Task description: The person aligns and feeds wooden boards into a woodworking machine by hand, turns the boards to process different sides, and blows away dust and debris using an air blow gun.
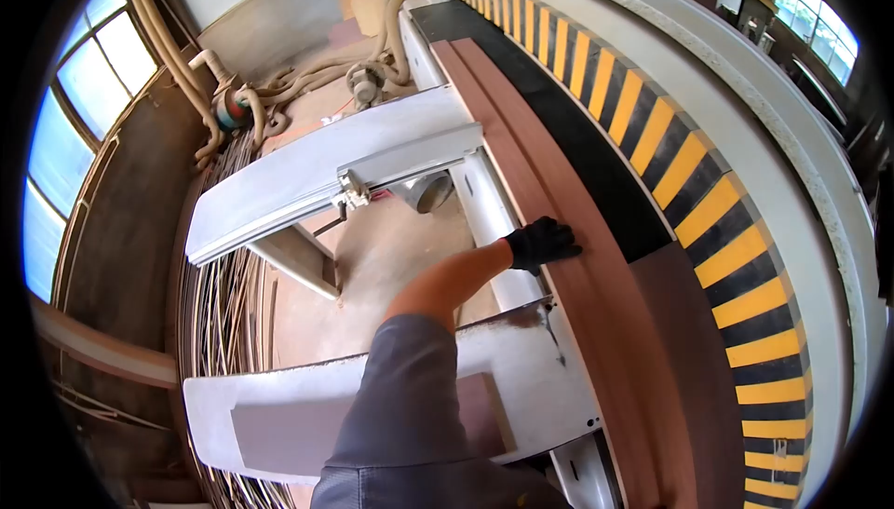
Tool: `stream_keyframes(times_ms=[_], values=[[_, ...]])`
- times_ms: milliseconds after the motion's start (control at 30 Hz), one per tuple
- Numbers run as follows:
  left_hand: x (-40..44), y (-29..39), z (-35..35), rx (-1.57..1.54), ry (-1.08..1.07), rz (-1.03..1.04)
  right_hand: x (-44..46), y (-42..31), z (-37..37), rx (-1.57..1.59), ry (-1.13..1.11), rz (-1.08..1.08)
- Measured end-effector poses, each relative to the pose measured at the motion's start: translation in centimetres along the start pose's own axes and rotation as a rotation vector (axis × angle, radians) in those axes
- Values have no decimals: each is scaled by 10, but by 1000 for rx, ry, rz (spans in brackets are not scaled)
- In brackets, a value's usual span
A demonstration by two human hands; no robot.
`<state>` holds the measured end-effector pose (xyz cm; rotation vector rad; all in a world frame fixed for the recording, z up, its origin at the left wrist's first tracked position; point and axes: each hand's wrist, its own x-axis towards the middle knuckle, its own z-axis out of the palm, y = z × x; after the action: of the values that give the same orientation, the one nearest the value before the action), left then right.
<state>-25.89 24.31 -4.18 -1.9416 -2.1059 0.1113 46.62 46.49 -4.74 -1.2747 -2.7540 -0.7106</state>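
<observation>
My left hand [542, 244], in a black glove, reaches from the lower middle onto a long reddish-brown board [605, 313]. Its fingers are bent and close together on the board's left edge and upper face; the thumb's exact place is hard to make out. The board has raised lengthwise strips and runs from the upper middle down to the lower right. It lies beside a black machine bed [568, 127]. My right hand is out of view.
Yellow-and-black striping [684, 174] runs along the machine at the right. White table arms [326, 174] extend left, the nearer one bearing a flat brown panel [307, 434]. A clamp-like fitting [351, 190], thin strips [223, 313] and hoses [307, 76] are at the left.
</observation>
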Motion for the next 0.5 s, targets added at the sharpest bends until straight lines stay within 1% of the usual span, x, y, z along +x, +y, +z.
stream_keyframes(times_ms=[167,233,267,333,367,433,500], values=[[0,0,-1,-43,-5,2,-4,5,14,34,54,-11],[1,-1,1,-29,0,18,-7,8,24,90,118,-15],[0,-1,2,-29,6,14,-8,10,26,90,122,0],[2,-1,-8,-61,6,1,-6,17,18,232,68,17],[4,-1,-13,-57,10,12,-6,19,12,232,70,29],[6,-7,-21,-81,24,12,-3,23,-5,83,57,26],[7,-10,-28,-96,41,23,-1,28,-18,82,40,38]])
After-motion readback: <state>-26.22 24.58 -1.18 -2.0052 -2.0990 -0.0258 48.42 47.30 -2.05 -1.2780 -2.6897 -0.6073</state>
